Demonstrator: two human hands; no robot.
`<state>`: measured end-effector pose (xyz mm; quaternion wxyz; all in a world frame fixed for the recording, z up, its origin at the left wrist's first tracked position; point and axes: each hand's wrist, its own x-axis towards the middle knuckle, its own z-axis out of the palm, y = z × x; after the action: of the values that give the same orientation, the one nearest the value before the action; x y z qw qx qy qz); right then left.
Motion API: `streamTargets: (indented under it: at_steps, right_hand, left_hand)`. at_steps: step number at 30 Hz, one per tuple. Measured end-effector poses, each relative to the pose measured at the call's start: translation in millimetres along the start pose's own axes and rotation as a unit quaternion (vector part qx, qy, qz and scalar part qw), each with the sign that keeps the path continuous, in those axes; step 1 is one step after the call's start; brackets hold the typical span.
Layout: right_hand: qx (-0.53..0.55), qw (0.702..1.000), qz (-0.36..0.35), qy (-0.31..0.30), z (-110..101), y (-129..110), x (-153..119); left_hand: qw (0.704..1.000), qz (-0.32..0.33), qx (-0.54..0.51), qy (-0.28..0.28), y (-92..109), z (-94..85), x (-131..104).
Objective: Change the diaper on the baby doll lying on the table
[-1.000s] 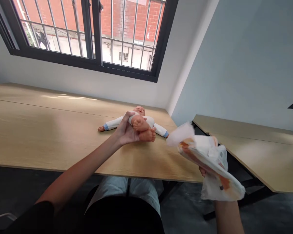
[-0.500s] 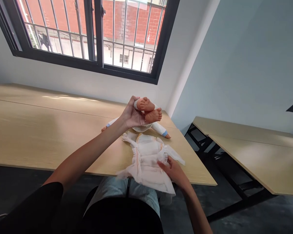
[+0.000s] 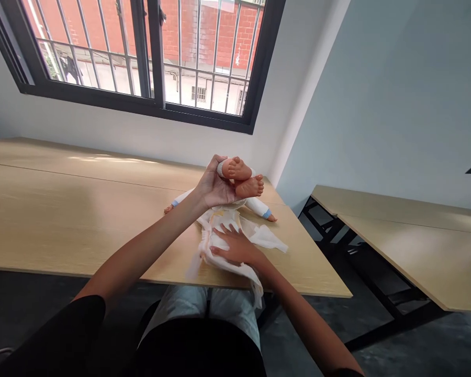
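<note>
Wooden surface (image 3: pixel 102 225) by a barred window (image 3: pixel 157 52): my left fingers (image 3: pixel 217 158) grip a doll's ankles (image 3: pixel 226 168), held high, apparently to clear the diaper (image 3: pixel 229 218) where my right fingers (image 3: pixel 224 237) lie spread

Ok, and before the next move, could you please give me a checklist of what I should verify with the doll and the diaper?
1. Doll's feet raised in the left hand: ok.
2. Right hand spread on the diaper: ok.
3. Diaper wholly on the table: not ok, its near end hangs over the edge.
4. Doll's hands clear of the diaper: ok.
5. Diaper's far end under the doll: cannot tell from this view.
</note>
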<state>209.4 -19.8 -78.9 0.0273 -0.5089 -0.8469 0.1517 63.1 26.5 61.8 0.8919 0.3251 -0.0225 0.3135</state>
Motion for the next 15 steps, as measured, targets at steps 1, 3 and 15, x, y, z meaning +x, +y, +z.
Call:
streamTargets:
  at_steps: [1, 3, 15]
  right_hand:
    - [-0.003, 1.000, 0.006, -0.008, -0.3, -3.7, 8.3]
    - [-0.005, 1.000, 0.016, -0.017, -2.1, -10.0, 19.3]
    - [0.037, 0.994, -0.102, -0.009, 2.3, -36.7, -8.4]
  left_hand:
    - [1.000, 0.001, -0.001, 0.003, 0.2, -0.3, 0.4]
    - [1.000, 0.002, -0.006, 0.009, 0.4, -0.4, 1.0]
    - [1.000, 0.005, -0.019, 0.005, -0.8, -0.8, 1.7]
